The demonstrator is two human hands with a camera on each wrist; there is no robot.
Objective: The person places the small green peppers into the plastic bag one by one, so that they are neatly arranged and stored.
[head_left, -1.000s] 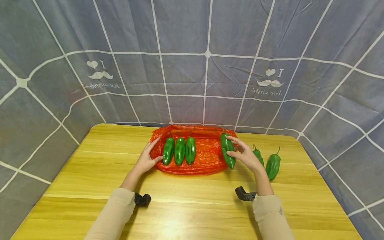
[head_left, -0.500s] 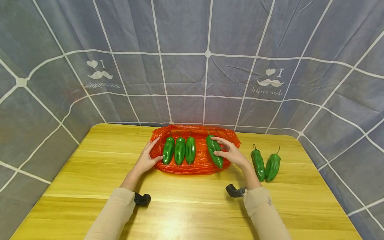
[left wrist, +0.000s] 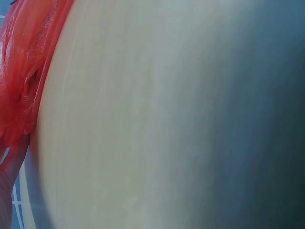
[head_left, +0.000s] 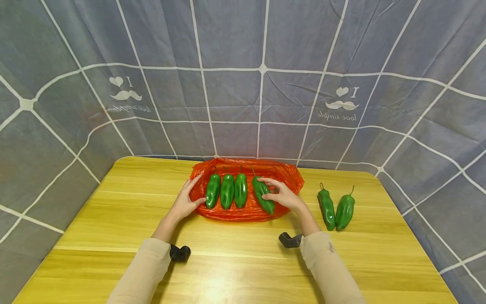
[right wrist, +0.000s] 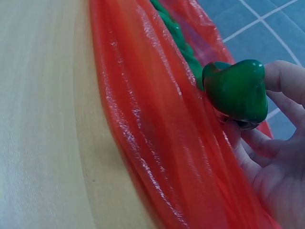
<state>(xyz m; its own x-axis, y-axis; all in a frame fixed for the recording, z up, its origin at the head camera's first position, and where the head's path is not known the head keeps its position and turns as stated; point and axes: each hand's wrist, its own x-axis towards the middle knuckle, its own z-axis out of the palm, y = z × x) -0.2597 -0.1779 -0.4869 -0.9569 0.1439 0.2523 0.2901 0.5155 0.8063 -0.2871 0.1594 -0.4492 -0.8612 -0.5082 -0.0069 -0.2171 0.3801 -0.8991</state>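
Observation:
A red plastic bag (head_left: 250,216) lies spread on the table, with three glossy green peppers (head_left: 227,192) side by side on its left half. My left hand (head_left: 185,202) holds the bag's left end between thumb and fingers, the thumb tip near the leftmost pepper. In the left wrist view only part of that hand (left wrist: 5,183) shows, against the bag's edge. My right hand (head_left: 285,197) grips another green pepper (head_left: 262,194), tilted, over the right half of the bag. In the right wrist view, thumb and fingers surround this pepper (right wrist: 238,90).
Two more green peppers, a slim one (head_left: 327,210) and a wider one (head_left: 345,212), lie on the wooden table (head_left: 243,261) right of the bag. A grey curtain (head_left: 235,97) with white lines hangs behind the table. A black device (head_left: 290,240) sits at the right cuff.
My right hand has moved left across the bag with the pepper, bringing it closer to the three in the row. The left hand has stayed in place.

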